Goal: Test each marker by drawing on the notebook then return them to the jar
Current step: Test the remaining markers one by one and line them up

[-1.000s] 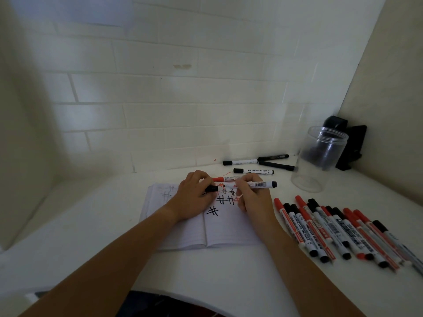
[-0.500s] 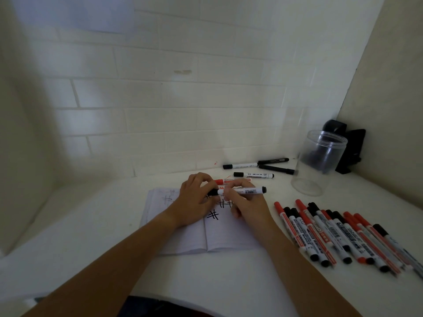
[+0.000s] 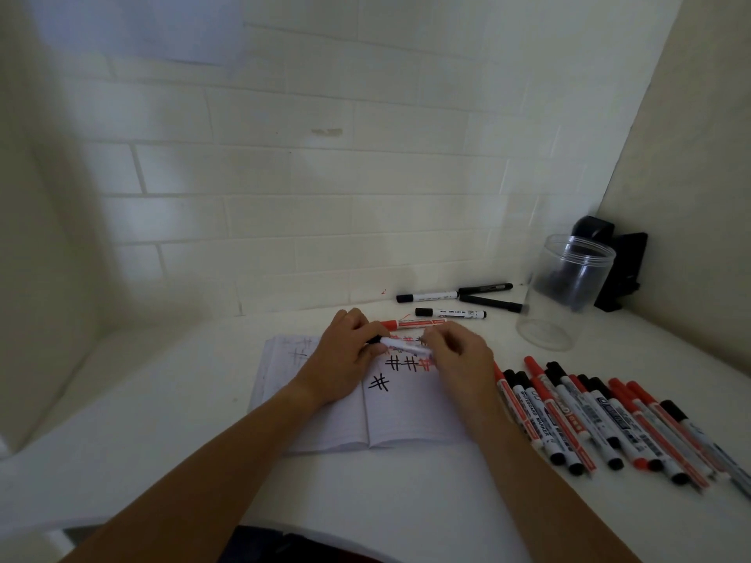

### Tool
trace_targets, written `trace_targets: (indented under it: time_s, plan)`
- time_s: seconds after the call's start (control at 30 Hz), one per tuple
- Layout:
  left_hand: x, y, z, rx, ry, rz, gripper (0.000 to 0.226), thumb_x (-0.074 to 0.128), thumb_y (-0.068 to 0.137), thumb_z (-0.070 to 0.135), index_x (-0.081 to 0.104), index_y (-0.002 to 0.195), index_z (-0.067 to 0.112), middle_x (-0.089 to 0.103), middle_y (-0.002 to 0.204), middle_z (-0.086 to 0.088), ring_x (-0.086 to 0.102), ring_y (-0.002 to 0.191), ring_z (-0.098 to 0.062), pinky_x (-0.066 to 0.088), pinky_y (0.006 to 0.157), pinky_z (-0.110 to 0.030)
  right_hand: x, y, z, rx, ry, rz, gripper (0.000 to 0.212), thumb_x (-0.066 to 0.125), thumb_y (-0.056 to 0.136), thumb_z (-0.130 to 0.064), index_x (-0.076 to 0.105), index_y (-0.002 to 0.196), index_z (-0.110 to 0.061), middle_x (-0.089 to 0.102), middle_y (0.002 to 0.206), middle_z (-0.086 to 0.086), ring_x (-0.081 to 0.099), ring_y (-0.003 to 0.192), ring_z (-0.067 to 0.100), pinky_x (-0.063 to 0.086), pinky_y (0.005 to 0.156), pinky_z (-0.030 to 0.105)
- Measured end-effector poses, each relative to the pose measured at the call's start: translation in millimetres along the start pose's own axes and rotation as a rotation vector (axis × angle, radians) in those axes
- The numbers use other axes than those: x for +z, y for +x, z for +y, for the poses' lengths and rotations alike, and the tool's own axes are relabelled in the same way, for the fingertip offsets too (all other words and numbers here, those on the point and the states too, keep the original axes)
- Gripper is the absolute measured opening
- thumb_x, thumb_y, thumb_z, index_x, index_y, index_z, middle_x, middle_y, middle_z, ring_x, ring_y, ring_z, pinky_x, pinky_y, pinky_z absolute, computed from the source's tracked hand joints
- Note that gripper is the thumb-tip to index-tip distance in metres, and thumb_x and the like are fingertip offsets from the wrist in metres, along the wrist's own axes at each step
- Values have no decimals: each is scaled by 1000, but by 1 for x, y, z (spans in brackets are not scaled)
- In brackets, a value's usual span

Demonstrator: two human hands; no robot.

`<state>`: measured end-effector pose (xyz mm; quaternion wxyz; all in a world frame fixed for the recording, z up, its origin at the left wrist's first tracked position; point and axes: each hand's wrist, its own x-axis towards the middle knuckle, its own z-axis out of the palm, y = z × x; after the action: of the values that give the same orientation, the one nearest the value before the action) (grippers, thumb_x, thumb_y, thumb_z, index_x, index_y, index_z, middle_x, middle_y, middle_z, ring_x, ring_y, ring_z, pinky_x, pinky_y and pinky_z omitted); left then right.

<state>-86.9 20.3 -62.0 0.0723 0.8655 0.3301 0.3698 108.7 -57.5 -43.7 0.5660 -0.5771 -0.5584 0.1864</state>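
White brick walls enclose my white desk [image 3: 203, 420]. Both grips, left hand [image 3: 345, 355] and right hand [image 3: 459, 355], pinch the black-capped white marker [image 3: 400, 345] over the open paper notebook [image 3: 406, 416]; it now tilts, blurred, the right hand covering its end.

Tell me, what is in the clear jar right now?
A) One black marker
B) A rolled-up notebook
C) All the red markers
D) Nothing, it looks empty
D: the jar stands open and see-through with no marker inside; the dark shape seen through it is a black object behind it, while the markers lie in a row on the table.
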Motion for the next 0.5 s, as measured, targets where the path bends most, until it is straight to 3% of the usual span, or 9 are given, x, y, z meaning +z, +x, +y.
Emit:
trace_targets:
  time_s: [0.1,0.23,0.37,0.5]
  plan:
    - [-1,-2,1,-3,-78,0,20,62,96,16,67,113,24,52,100,7,44,97,-13,34,85,-16,8,1,5,-156,-390,-89,16,60,97,-26,67,83,-25,63,66,-9,56,56,1,41,53,15]
    - [-5,-2,5,-33,-182,-10,39,61,93,4,61,128,23,65,107,11,58,102,-4,46,92,-24,23,-5,3,-338,-641,-217,18,57,98,-38,65,106,-24,57,84,-10,53,74,10,30,58,19]
    - [-9,-4,10,-64,-264,-42,56,56,93,-4,48,141,22,70,118,10,64,109,0,49,96,-19,29,-8,0,-379,-799,-214,26,48,104,-28,59,125,-18,64,106,-1,61,89,16,30,64,19]
    - [-9,-6,11,-60,-272,-99,68,48,90,-1,35,151,25,71,121,3,68,107,-8,52,95,-22,33,-12,0,-346,-772,-236,30,45,101,-29,55,130,-25,65,100,-4,57,76,11,40,62,21]
